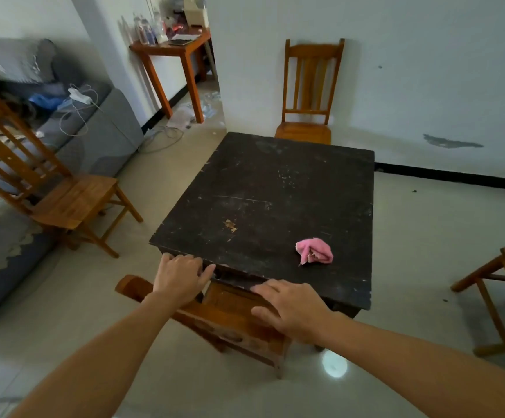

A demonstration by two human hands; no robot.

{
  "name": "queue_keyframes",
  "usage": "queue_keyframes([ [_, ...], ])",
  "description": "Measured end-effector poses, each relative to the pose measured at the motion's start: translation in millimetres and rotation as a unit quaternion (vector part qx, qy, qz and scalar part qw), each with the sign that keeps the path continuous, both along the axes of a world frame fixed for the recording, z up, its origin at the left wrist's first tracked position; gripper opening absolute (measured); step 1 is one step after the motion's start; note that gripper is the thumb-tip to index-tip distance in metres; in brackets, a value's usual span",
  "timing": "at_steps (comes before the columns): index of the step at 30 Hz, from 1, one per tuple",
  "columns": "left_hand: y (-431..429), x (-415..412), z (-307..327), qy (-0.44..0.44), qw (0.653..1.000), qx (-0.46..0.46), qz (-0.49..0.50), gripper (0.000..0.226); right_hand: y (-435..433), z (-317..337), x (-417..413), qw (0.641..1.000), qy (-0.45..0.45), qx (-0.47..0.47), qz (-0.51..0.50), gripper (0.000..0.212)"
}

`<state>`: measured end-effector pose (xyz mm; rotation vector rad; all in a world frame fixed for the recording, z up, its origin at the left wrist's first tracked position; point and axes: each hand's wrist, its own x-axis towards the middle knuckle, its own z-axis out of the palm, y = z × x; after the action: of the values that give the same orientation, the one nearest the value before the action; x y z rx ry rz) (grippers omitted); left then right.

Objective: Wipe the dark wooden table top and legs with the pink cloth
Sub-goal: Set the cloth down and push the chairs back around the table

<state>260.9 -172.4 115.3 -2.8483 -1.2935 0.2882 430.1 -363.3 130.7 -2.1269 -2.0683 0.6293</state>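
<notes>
The dark wooden table [275, 191] stands in the middle of the room, its square top scratched and dusty. A crumpled pink cloth [314, 251] lies on the top near the front right, with neither hand on it. My left hand [178, 277] rests with its fingers on the table's near left corner edge. My right hand [293, 309] hovers palm down just below the near edge, fingers spread, over a wooden chair [230, 318] tucked under the table. The table legs are mostly hidden.
Wooden chairs stand at the left [64, 200], against the far wall [308, 95] and at the right edge [504, 288]. A grey sofa [94, 128] and an orange side table [172, 52] with bottles lie at the back left. The floor is pale tile.
</notes>
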Motion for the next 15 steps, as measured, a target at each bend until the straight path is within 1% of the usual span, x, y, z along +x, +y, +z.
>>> queue_keyframes([
  [2,-9,39,10,-0.023,1.000,0.005,-0.019,0.044,-11,3,37,0.999,-0.028,0.011,-0.027,0.056],
  [5,-31,111,27,-0.056,0.995,0.006,-0.078,0.041,-36,6,104,0.993,-0.075,0.008,-0.089,0.054],
  [9,-67,216,42,-0.084,0.983,0.012,-0.165,0.041,-83,9,203,0.976,-0.124,0.011,-0.180,0.054],
  [11,-86,270,46,-0.094,0.974,0.021,-0.203,0.043,-110,7,255,0.968,-0.149,0.016,-0.204,0.057],
  [12,-96,297,48,-0.103,0.971,0.020,-0.217,0.043,-124,8,280,0.964,-0.157,0.018,-0.212,0.063],
  [14,-113,350,50,-0.123,0.963,0.023,-0.240,0.044,-148,11,332,0.957,-0.165,0.028,-0.235,0.091],
  [15,-121,375,52,-0.129,0.960,0.025,-0.248,0.043,-159,10,358,0.953,-0.175,0.034,-0.245,0.099],
])
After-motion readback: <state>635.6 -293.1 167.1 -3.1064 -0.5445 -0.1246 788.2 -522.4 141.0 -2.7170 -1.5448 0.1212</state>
